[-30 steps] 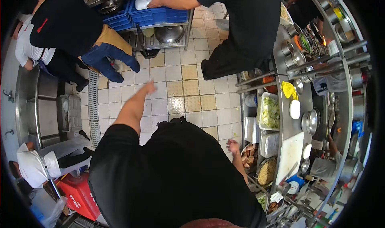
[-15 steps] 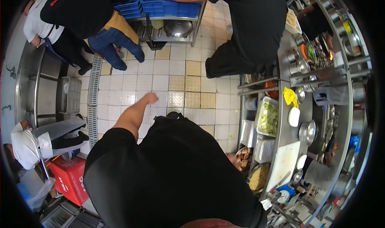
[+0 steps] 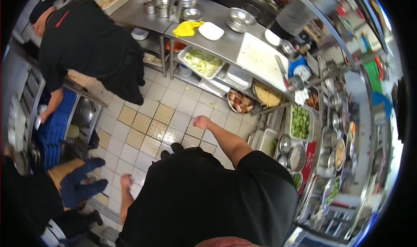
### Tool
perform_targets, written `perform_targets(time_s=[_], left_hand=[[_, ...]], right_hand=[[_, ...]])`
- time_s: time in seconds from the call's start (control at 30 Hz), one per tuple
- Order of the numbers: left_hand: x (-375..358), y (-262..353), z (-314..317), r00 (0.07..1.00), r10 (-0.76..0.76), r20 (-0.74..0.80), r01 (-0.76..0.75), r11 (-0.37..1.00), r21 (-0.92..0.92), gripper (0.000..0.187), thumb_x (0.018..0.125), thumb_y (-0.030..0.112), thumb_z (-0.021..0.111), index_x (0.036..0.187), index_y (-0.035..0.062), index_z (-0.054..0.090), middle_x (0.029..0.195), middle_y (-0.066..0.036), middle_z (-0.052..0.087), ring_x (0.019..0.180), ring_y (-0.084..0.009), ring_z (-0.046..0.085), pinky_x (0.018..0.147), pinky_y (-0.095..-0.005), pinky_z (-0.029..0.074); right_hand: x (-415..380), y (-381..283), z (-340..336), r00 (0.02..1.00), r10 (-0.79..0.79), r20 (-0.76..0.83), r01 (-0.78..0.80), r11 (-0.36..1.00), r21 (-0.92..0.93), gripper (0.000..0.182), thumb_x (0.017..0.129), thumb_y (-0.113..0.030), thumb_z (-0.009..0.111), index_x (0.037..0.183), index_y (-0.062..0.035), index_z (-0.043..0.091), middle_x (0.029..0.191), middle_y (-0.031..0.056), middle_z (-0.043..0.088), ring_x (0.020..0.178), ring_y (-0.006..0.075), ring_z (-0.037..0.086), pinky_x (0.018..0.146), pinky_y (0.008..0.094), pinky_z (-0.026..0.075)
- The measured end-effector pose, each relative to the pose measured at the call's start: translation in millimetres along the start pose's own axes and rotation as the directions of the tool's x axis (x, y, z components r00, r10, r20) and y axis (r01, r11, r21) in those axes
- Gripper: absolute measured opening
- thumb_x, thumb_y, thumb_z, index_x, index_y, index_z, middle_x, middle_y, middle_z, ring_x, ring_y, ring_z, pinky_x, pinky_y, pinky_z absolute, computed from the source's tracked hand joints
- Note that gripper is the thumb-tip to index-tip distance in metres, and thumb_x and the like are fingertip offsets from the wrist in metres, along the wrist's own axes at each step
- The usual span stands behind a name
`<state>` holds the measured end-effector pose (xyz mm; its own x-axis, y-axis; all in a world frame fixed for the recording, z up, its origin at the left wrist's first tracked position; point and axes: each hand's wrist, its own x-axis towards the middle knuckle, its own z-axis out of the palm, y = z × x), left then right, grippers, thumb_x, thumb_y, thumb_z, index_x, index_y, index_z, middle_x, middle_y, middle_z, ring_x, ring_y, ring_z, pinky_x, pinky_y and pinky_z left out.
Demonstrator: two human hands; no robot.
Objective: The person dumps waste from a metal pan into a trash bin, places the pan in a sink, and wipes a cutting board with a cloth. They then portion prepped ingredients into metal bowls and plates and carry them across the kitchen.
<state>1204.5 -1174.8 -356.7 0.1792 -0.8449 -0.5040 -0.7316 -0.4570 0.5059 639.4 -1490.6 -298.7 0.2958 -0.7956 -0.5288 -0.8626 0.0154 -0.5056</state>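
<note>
While both arms swing out from the torso in the head view, here's the right hand [image 3: 201, 122] near the centre, fingers bent, nothing visible in it, how far open I cannot tell. At two o'clock from it, nearest by: a round, metal-rimmed bowl [image 3: 232, 109] of brown chunks [image 3: 240, 102], apart from the hand. Straight up at twelve, on a shelf under the long steel counter [image 3: 221, 47], a white rectangular tray [image 3: 194, 71] of pale green cut vegetables. Over to the left hand [image 3: 126, 182], down towards eight, small and soft: nothing shows in it, and its opening I can't tell either. Below it are white floor tiles [image 3: 119, 166]; at nine o'clock from it, a co-worker's blue jeans [image 3: 82, 182]. Up on the counter, towards one, a white cutting board [image 3: 260, 58] carries a knife [image 3: 280, 65]. And at ten, another co-worker in black [image 3: 91, 47] reaches down beside a blue plastic crate [image 3: 54, 127].
</note>
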Motion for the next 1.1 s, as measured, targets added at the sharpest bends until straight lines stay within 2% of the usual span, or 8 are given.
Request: perform_targets(time_s=[0.1,0.17,0.33,0.43,0.47,0.5,0.73,1.1], left_hand=[[-35.6,-39.7,39.1,0.821,0.323,0.47,-0.49,0.822,0.291,0.019,0.082,0.022,0.055,0.09,0.0093,0.068,0.095,-0.009,0.065,0.077,-0.0265,0.064,0.059,-0.0355,0.051],[-44.4,-36.9,36.2,0.801,0.348,0.488,-0.458,0.88,0.126,0.021,0.081,0.025,0.056,0.088,0.008,0.067,0.091,-0.012,0.064,0.076,-0.0296,0.063,0.06,-0.0381,0.051],[-3.7,-4.5,23.1,0.62,0.737,0.27,-0.75,0.658,-0.074,0.029,0.078,0.032,0.057,0.084,0.0047,0.066,0.082,-0.019,0.064,0.072,-0.0374,0.061,0.063,-0.0446,0.05],[60.1,62.1,22.0,0.899,-0.003,0.437,0.088,0.981,-0.174,0.02,0.085,0.018,0.051,0.098,0.0066,0.06,0.082,-0.009,0.062,0.067,-0.0218,0.063,0.047,-0.0334,0.044],[80.3,85.7,15.0,0.958,0.138,0.25,-0.084,0.973,-0.217,0.017,0.083,0.012,0.046,0.093,0.0067,0.059,0.081,-0.009,0.061,0.062,-0.0201,0.061,0.045,-0.0298,0.041],[90.0,135.0,3.0,0.93,-0.269,0.25,0.367,0.722,-0.587,0.02,0.081,0.01,0.044,0.092,0.0069,0.059,0.081,-0.008,0.062,0.061,-0.0194,0.06,0.045,-0.0288,0.04],[230.7,211.8,27.2,0.922,-0.141,0.362,0.352,0.695,-0.627,0.024,0.084,0.026,0.049,0.098,0.0067,0.057,0.084,-0.013,0.062,0.061,-0.0225,0.058,0.044,-0.0337,0.042],[344.8,684.5,35.2,0.992,0.071,0.102,0.011,0.766,-0.643,0.02,0.092,0.025,0.049,0.094,0.0056,0.056,0.073,-0.003,0.055,0.058,-0.0124,0.053,0.049,-0.0291,0.047]], right_hand=[[-35.6,74.1,70.6,0.967,-0.152,0.203,0.211,0.926,-0.313,0.028,0.077,-0.032,0.058,0.084,-0.0076,0.07,0.082,0.017,0.068,0.076,0.0306,0.064,0.071,0.0405,0.051],[-77.0,114.0,97.7,0.887,0.365,0.284,-0.304,0.923,-0.237,0.04,0.084,-0.044,0.053,0.092,-0.0084,0.069,0.083,0.0119,0.069,0.077,0.027,0.066,0.067,0.041,0.052],[-174.8,176.6,43.8,0.807,0.589,0.045,-0.505,0.648,0.57,0.034,0.083,-0.029,0.057,0.105,-0.0044,0.063,0.09,0.0136,0.069,0.076,0.0236,0.067,0.067,0.0359,0.054],[-177.8,216.8,-43.5,0.606,0.724,-0.33,-0.173,0.525,0.833,0.04,0.081,-0.014,0.054,0.12,-0.0075,0.054,0.091,0.0128,0.067,0.069,0.0242,0.065,0.061,0.031,0.052],[-170.0,246.8,-75.9,0.469,0.712,-0.523,-0.228,0.67,0.707,0.041,0.08,-0.01,0.052,0.121,-0.0068,0.054,0.091,0.0145,0.066,0.071,0.0243,0.065,0.063,0.0331,0.051],[-154.4,278.0,-105.3,0.325,0.636,-0.7,-0.307,0.771,0.558,0.043,0.079,-0.006,0.05,0.122,-0.0062,0.054,0.09,0.0162,0.065,0.074,0.0244,0.064,0.065,0.0352,0.051],[-105.4,341.9,-368.1,0.194,0.535,-0.822,-0.24,0.839,0.489,0.071,0.074,-0.017,0.057,0.134,0.0085,0.028,0.108,0.0319,0.057,0.103,0.043,0.056,0.091,0.0441,0.044],[-18.9,540.1,-562.7,0.28,0.67,-0.688,-0.49,0.716,0.498,0.092,0.072,-0.016,0.059,0.145,-0.0105,0.002,0.095,0.0262,0.06,0.078,0.0371,0.061,0.071,0.0409,0.05]])
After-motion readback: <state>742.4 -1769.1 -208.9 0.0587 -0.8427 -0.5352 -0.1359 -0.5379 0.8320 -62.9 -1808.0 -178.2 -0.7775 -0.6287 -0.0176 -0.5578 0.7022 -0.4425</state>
